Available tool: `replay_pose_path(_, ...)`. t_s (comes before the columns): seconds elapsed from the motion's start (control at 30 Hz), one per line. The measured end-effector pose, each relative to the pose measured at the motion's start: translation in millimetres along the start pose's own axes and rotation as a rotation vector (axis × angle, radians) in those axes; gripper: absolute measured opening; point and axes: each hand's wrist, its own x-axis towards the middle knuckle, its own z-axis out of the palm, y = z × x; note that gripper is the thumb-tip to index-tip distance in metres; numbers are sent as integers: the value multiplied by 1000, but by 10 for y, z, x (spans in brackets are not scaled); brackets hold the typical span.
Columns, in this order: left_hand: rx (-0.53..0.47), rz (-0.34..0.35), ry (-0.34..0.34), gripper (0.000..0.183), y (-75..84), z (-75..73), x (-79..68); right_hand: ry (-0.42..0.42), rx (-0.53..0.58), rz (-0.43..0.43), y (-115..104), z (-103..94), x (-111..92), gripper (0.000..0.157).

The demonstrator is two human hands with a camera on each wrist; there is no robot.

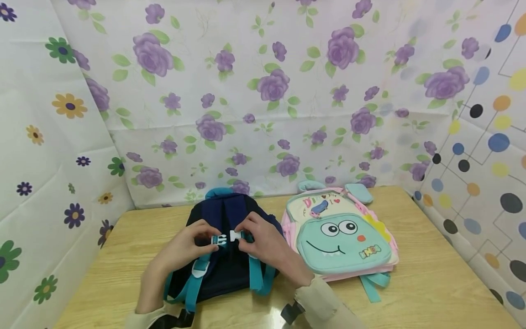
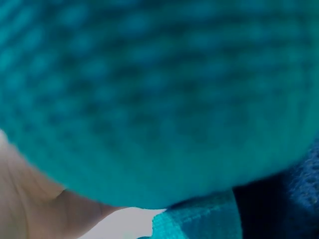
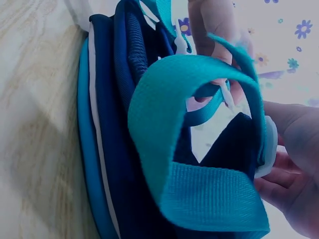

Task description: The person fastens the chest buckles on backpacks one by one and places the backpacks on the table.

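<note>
A navy backpack with teal straps lies on the table, its strap side facing up. Over it, my left hand pinches the white pronged half of a side-release buckle between thumb and fingers. The white socket half is pinched by my right hand. A small gap separates the two halves, which face each other. In the right wrist view a teal strap loops in front of the hands. Blurred teal webbing covers most of the left wrist view, hiding the left fingertips.
To the right lies a pink and mint backpack with a cartoon face, its mint strap trailing over the wooden table. Flowered cloth hangs along the back, and dotted cloth on the right.
</note>
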Motion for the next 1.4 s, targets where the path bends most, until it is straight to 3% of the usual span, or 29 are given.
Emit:
replay_pose_path(0.9, 21, 21, -6, 26, 12, 123, 75, -103, -18, 53, -34, -19, 2, 19)
replay_pose_path(1.1, 3, -29, 3, 25, 6, 145, 83, -99, -22, 59, -19, -8, 0, 19)
replay_pose_path(1.4, 85, -14, -20, 20, 43, 188, 99, -106, -32, 42, -18, -5, -12, 18)
